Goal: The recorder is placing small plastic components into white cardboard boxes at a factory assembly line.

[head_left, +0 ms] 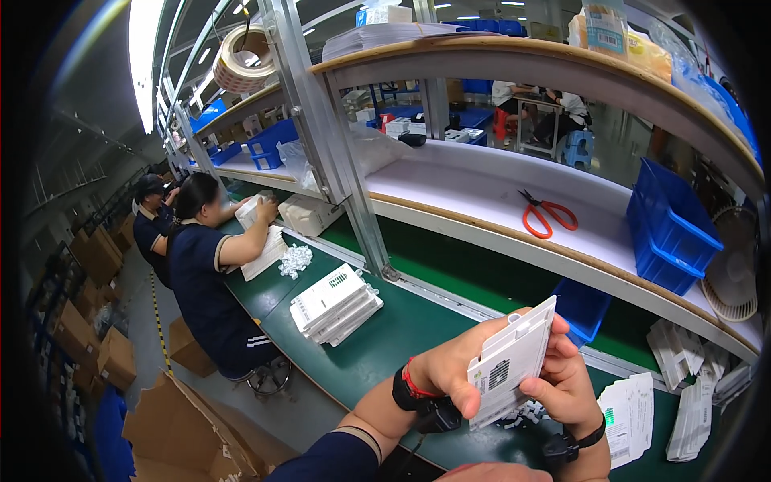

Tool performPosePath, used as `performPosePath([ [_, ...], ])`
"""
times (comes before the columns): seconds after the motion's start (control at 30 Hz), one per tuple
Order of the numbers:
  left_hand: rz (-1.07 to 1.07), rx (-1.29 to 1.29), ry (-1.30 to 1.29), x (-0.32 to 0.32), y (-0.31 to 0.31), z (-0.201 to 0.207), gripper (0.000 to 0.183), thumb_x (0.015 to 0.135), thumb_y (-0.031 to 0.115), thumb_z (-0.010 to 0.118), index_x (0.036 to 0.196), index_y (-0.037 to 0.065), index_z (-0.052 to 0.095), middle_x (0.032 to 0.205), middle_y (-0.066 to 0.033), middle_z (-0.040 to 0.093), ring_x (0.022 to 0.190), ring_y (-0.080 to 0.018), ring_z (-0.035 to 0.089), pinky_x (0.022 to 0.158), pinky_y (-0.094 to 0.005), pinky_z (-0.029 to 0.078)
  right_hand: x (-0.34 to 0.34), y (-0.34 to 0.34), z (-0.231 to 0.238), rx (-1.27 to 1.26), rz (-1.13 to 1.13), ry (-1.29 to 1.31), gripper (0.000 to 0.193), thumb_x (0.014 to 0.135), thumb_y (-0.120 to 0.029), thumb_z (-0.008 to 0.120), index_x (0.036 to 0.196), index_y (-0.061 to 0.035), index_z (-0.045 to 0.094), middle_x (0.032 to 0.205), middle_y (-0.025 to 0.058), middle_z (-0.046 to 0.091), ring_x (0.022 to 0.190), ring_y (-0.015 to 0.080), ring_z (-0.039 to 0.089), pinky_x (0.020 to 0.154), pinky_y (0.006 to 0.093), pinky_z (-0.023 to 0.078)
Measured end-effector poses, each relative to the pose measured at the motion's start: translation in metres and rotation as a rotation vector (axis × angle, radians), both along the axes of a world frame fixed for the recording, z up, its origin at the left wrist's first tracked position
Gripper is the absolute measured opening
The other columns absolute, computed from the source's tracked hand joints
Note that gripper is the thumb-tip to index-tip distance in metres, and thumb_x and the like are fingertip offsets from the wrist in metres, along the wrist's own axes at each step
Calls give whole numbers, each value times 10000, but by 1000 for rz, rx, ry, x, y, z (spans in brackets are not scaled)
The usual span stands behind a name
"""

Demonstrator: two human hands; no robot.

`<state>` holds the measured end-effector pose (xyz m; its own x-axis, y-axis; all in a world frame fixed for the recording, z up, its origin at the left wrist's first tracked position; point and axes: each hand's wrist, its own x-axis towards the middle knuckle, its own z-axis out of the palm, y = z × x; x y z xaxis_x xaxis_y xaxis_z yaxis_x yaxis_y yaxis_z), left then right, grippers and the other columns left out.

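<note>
Green bench (401,337), white card (510,363) tilted upper-right

A flat white card package (511,363) with a dark printed patch is being held tilted between both hands. A stack of similar white packages (335,304) is lying on the green bench, more white packs (692,406) are sitting at the right, and a big tape roll (242,59) is hanging overhead.
</note>
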<state>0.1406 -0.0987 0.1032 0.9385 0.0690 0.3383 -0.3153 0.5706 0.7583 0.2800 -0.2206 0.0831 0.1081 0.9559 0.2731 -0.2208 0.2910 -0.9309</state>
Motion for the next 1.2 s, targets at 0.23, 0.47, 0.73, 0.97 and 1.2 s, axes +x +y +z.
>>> performPosePath([
  [0.23, 47, -11, 7, 2, -6, -4, 1276, 442, 503, 924, 1388, -83, 299, 1279, -250, 508, 1243, -329, 487, 1066, -444, 365, 27, -10, -6, -1, 96, -571, 677, 855, -235, 707, 1354, 68, 365, 1239, 105, 583, 1152, 175, 545, 970, 294, 413],
  [0.47, 165, 8, 28, 8, -5, -5, 1145, 598, 579, 827, 1396, -66, 320, 1255, -278, 531, 1180, -352, 541, 1012, -425, 420, 25, -14, 3, 207, -81, -895, 293, 860, -179, 661, 1016, 68, 644, 987, 130, 685, 885, 207, 657, 829, 283, 477],
  [0.73, 650, 812, -124, 22, 13, -17, 363, 967, 293, 554, 1022, -52, 653, 898, -137, 688, 790, -167, 638, 706, -300, 495, 22, -12, 3, 232, -459, -607, 201, 917, -111, 572, 930, 61, 676, 811, 151, 697, 664, 221, 661, 628, 292, 495],
  [0.97, 677, 772, -185, 19, 7, -9, 265, 978, 147, 505, 1006, -63, 663, 924, -188, 689, 770, -226, 664, 686, -316, 504, 24, -9, -2, 269, -355, -579, 225, 926, -152, 589, 972, 51, 675, 854, 149, 705, 714, 184, 664, 660, 283, 502],
  [1.2, 679, 792, -193, 21, 11, -12, 290, 979, 192, 523, 1019, -65, 651, 929, -190, 684, 791, -238, 662, 706, -320, 504, 20, -13, 3, 178, -390, -541, 188, 879, -117, 626, 938, 55, 677, 850, 159, 703, 717, 227, 677, 665, 300, 510],
])
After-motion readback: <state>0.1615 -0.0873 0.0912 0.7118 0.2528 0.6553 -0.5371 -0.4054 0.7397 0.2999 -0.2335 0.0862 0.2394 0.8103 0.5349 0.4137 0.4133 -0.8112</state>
